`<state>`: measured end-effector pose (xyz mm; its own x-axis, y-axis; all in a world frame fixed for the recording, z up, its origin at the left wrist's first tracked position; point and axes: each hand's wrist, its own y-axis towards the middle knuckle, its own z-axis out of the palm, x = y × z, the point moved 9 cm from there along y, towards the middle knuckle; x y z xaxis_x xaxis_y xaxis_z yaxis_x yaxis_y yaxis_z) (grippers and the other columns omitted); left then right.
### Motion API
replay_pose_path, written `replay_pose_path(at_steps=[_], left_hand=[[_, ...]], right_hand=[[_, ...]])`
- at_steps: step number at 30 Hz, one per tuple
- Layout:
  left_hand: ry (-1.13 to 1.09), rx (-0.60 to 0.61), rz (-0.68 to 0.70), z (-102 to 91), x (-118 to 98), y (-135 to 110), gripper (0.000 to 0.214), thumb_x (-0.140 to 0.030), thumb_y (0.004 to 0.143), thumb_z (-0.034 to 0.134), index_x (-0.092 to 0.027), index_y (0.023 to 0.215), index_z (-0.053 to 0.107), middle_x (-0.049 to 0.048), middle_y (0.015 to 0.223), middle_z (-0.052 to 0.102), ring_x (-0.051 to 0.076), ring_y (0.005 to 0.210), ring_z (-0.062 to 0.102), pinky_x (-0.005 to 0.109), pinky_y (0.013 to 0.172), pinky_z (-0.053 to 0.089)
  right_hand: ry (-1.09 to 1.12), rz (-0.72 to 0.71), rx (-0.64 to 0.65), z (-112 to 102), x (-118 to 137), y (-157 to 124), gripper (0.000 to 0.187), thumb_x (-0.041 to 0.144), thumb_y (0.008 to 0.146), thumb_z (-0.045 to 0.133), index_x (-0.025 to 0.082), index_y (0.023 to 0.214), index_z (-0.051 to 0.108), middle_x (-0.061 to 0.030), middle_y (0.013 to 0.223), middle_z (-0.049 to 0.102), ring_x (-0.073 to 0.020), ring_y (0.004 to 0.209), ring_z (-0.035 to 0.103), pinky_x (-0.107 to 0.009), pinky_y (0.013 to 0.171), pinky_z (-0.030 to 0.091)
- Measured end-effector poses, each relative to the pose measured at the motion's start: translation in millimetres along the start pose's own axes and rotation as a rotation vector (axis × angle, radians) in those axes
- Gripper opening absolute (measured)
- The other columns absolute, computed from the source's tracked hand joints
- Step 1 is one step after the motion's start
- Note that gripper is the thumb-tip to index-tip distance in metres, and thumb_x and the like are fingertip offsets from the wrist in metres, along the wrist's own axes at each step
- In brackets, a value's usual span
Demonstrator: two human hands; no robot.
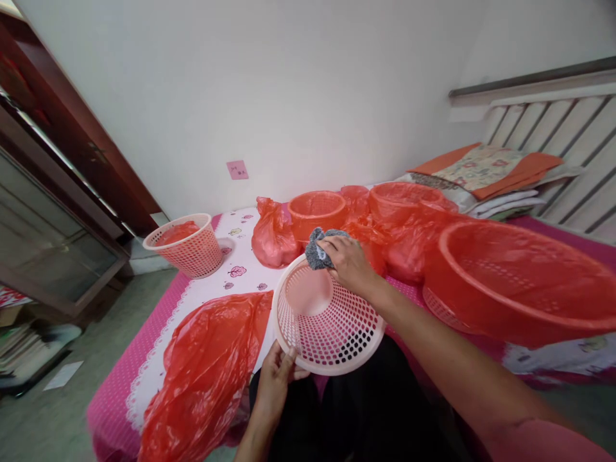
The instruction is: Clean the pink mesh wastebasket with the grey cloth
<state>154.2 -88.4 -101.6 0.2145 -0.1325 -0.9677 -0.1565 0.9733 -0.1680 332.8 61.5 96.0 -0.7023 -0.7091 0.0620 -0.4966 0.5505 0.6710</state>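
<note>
1. Well to the left of the left-hand grip, a basket with a red bag inside (205, 253) stands near the edge of the pink dotted cover (128, 369); a bump there could tip it off.
2. Just left of that grip, a loose red bag (206, 359) sprawls over the white cloth (243, 285). A forearm dragging it could pull it towards the floor.
3. The left hand (276, 375) is curled on the near rim of the pale pink basket (353, 324), thumb at the inner side. Were that hold to loosen, the basket could roll.
4. The basket sits between both hands above the dark-clothed lap (356, 404), mouth tilted up towards the wearer. Hard pressure on its far rim could twist it.
5. The right hand (350, 260) holds a bunched grey cloth (317, 249) against that far rim; the cloth could snag in the lattice holes.
6. Right of the right-hand grip, beyond the forearm, stands a large red-wrapped basket (481, 298); a wide elbow swing could shove it.
</note>
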Motion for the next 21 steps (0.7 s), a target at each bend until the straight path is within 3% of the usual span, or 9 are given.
replay_pose_path(at_steps=[9,15,21], left_hand=[[-0.094,-0.107,-0.006,-1.3,0.3,-3.4,0.059,-0.053,0.075,0.084,-0.02,0.121,0.066,0.0103,0.108,0.079,0.024,0.083,0.077,0.038,0.075,0.065],[-0.159,-0.154,-0.014,-6.1,9.1,-1.8,0.063,-0.05,0.073,0.086,-0.02,0.124,0.064,0.0114,0.107,0.079,0.026,0.09,0.078,0.037,0.078,0.064],[-0.196,-0.203,-0.005,-8.4,10.6,-2.2,0.062,-0.048,0.075,0.085,-0.021,0.126,0.063,0.0116,0.115,0.078,0.026,0.094,0.078,0.038,0.08,0.064]], right_hand=[[0.012,0.301,0.0,7.8,-47.9,-30.9,0.057,0.017,0.083,0.063,0.013,0.139,0.055,-0.0194,0.132,0.065,-0.0377,0.118,0.061,-0.052,0.095,0.051],[0.141,0.481,-0.127,13.3,-73.3,-68.9,0.049,0.029,0.086,0.062,0.012,0.132,0.059,-0.0214,0.122,0.068,-0.0366,0.113,0.064,-0.055,0.099,0.051],[0.355,0.657,-0.262,19.1,-76.6,-115.1,0.047,0.043,0.085,0.065,0.015,0.123,0.065,-0.017,0.115,0.07,-0.0328,0.11,0.066,-0.054,0.1,0.052]])
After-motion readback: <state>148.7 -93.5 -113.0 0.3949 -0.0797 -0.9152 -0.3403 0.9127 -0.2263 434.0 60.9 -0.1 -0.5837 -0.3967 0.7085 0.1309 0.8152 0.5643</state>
